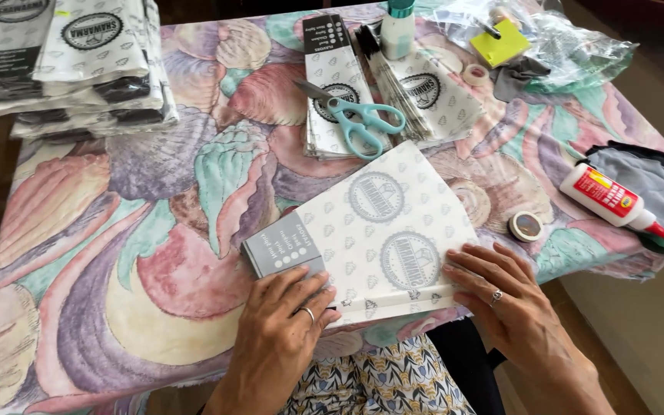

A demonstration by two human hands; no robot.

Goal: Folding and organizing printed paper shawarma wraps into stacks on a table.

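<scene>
Hands flat, fingers spread: left hand [282, 323] and right hand [501, 296] press a white printed bag [382, 230] with grey end panel. Matching bags [78, 61] are stacked far left, cut off; scissors [359, 119] lie on another pile [332, 92].

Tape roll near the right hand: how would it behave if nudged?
The tape roll lies flat on the tablecloth, so it would probably slide, not roll. It looks small and thin, likely light. The cloth may drag at it. Stood on edge, it would likely roll toward the glue bottle.
</scene>
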